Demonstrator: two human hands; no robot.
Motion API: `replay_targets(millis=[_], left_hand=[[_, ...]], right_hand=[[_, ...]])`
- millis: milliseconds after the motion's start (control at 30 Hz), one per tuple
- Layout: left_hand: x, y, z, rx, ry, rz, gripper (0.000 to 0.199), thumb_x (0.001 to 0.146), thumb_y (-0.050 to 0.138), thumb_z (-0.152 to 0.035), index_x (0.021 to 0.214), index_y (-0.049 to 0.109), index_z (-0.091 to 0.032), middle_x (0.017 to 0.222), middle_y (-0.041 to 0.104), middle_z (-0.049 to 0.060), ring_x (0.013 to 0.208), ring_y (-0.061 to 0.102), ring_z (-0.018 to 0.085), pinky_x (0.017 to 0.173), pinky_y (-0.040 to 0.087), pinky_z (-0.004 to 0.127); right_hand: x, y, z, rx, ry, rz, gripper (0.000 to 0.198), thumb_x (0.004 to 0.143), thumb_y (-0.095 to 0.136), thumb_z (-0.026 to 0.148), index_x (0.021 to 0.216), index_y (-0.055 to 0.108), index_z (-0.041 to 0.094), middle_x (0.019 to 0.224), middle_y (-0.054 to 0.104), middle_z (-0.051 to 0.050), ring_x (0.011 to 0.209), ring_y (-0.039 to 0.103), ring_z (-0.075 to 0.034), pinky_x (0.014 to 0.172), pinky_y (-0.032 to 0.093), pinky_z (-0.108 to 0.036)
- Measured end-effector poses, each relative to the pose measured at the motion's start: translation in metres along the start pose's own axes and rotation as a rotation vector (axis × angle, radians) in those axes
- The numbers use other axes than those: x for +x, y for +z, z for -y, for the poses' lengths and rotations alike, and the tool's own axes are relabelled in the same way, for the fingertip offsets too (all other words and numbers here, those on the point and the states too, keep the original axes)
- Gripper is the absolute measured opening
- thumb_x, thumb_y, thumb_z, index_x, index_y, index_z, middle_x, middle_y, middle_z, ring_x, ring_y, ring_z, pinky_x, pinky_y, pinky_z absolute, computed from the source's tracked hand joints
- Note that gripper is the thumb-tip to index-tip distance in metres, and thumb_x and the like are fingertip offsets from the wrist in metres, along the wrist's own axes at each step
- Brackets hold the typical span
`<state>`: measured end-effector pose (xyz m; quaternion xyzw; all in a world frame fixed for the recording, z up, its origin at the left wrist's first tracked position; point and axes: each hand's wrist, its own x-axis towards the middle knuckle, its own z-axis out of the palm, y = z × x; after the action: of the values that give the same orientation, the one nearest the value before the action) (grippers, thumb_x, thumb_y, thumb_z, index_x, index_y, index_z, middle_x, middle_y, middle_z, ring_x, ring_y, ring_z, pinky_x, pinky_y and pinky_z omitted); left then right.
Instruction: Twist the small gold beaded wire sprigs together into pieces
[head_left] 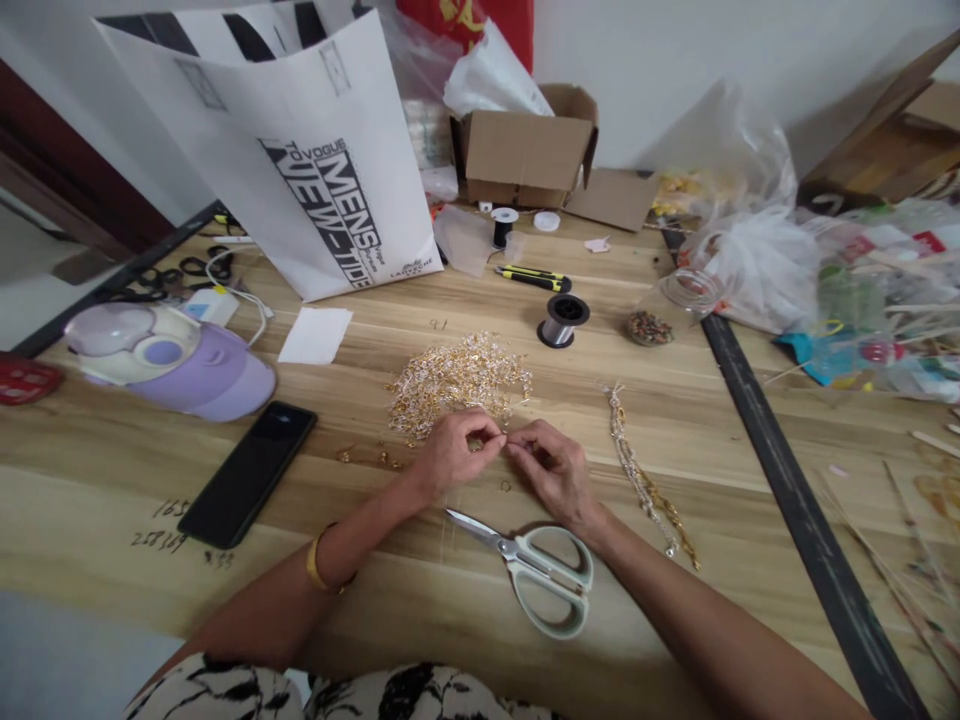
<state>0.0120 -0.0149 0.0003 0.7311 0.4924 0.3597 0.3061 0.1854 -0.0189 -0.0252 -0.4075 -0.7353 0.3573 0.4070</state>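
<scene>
My left hand (461,450) and my right hand (551,465) meet fingertip to fingertip at the front of a heap of small gold and silver jewelry links (461,375). Both are closed in a pinch, and whatever lies between the fingers is too small to make out. Just below them a tiny gold ring (505,487) lies on the wood. Scissors with pale handles (536,575) rest nearer to me, blades pointing left. Right of my right hand lie silver and gold chains (645,475). A few small gold pieces (367,457) sit left of my left hand.
Behind the heap stand a wire spool (562,320), a yellow-black utility knife (534,278) and a tipped jar of beads (652,327). At left are a phone (247,475), a purple bottle (180,365) and a tall white bag (300,150). A black strip (795,490) crosses the table's right side.
</scene>
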Motion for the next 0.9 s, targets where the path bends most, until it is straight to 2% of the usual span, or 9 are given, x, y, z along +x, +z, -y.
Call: replay_targets(millis=[233,367,533,700,900], left_hand=[[0.009,-0.011,-0.004,0.037,-0.034,0.009,0.014,0.08,0.058,-0.017,0.068,0.064,-0.016,0.07,0.067,0.002,0.067,0.06,0.014,0.067,0.045,0.026],[0.02,-0.02,0.001,0.106,-0.033,-0.013,0.01,0.081,0.059,-0.018,0.075,0.067,-0.016,0.077,0.069,0.003,0.072,0.061,0.015,0.071,0.046,0.027],[0.035,-0.02,0.013,0.373,0.152,0.079,0.015,0.083,0.056,-0.014,0.084,0.07,-0.018,0.08,0.065,0.004,0.086,0.057,0.019,0.083,0.044,0.034],[0.045,-0.015,0.023,0.515,0.325,0.191,0.022,0.087,0.05,-0.011,0.092,0.07,-0.018,0.086,0.06,0.006,0.091,0.05,0.02,0.083,0.042,0.034],[0.049,-0.011,0.026,0.577,0.377,0.258,0.02,0.088,0.05,-0.016,0.091,0.069,-0.015,0.086,0.059,0.007,0.094,0.046,0.02,0.085,0.041,0.034]], right_hand=[[0.002,-0.003,0.001,0.023,-0.025,-0.024,0.012,0.088,0.054,0.022,0.083,0.063,0.019,0.077,0.059,-0.004,0.067,0.052,-0.015,0.06,0.041,-0.027],[0.004,-0.003,-0.001,0.072,0.027,-0.089,0.011,0.087,0.056,0.024,0.079,0.062,0.018,0.076,0.057,-0.004,0.067,0.051,-0.014,0.057,0.039,-0.026],[0.005,-0.003,-0.001,0.134,0.139,-0.126,0.012,0.085,0.057,0.026,0.077,0.06,0.017,0.076,0.057,-0.003,0.069,0.053,-0.015,0.056,0.04,-0.024],[0.005,-0.003,-0.001,0.15,0.142,-0.12,0.01,0.084,0.057,0.024,0.079,0.063,0.017,0.077,0.06,-0.003,0.069,0.054,-0.014,0.057,0.041,-0.025],[0.005,-0.003,-0.004,0.139,0.135,-0.115,0.009,0.084,0.058,0.023,0.08,0.064,0.017,0.076,0.06,-0.003,0.068,0.054,-0.014,0.057,0.041,-0.025]])
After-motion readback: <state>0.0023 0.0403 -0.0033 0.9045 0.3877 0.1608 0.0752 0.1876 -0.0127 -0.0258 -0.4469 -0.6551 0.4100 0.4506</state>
